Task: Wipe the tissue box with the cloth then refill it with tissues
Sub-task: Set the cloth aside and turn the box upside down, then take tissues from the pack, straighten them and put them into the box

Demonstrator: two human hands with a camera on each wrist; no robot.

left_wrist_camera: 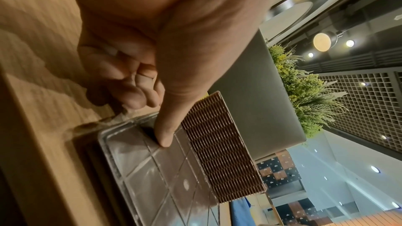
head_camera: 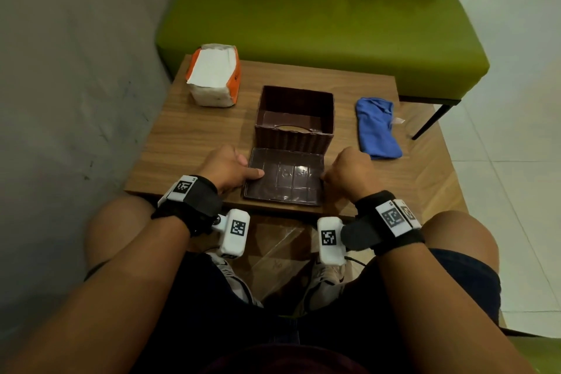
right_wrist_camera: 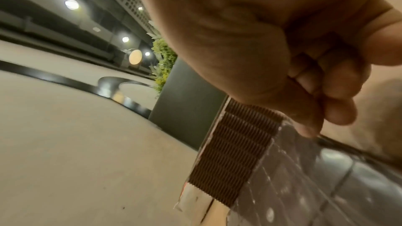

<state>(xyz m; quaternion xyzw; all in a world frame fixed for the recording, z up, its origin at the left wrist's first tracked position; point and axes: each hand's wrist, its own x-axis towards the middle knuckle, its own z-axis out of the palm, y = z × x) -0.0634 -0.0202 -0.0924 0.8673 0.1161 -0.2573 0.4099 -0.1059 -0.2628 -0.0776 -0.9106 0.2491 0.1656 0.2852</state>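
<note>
Hands (head_camera: 226, 167) (head_camera: 349, 171) gripping brown panel (head_camera: 285, 177) at both edges, embossed writing unreadable, tissue box (head_camera: 294, 118) behind.

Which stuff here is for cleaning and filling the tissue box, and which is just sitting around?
For the job:
- brown woven tissue box, open
- its flat brown base panel, gripped by left hand and right hand
- folded blue cloth
- orange-and-white tissue pack

Just around:
- green bench
- wooden table
</note>
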